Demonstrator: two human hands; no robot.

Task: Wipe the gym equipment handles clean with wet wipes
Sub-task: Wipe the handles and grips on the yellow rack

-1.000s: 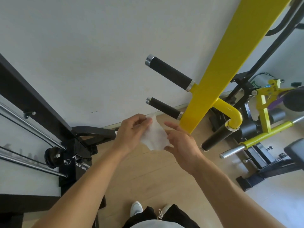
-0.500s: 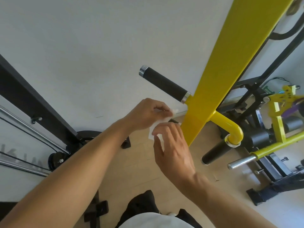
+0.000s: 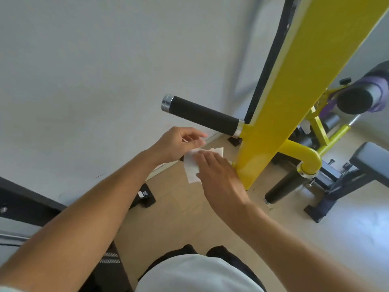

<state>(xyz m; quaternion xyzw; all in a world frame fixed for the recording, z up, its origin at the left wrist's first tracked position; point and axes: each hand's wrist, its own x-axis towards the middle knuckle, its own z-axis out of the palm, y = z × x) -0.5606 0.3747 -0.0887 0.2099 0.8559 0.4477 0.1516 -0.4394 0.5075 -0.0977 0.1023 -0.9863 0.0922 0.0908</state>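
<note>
Wet wipe [image 3: 192, 165], white and partly unfolded, hangs between my two hands just below the black foam handle [image 3: 205, 116] that juts from the yellow upright [image 3: 284, 106]. My left hand [image 3: 179, 144] pinches its top edge with curled fingers; my right hand [image 3: 219, 175] lies over it, fingers together, beside the upright's base.

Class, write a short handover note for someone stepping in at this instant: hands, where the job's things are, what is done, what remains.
Left hand: pinches the wet wipe at its top edge.
Right hand: fingers lie over the wipe, apparently on the lower handle, which is hidden beneath.
Upper black handle on the yellow post: bare, untouched.
Done: wipe unfolded and in place.
Left: rub the lower handle, then the upper and the curved-tube handle.
</note>
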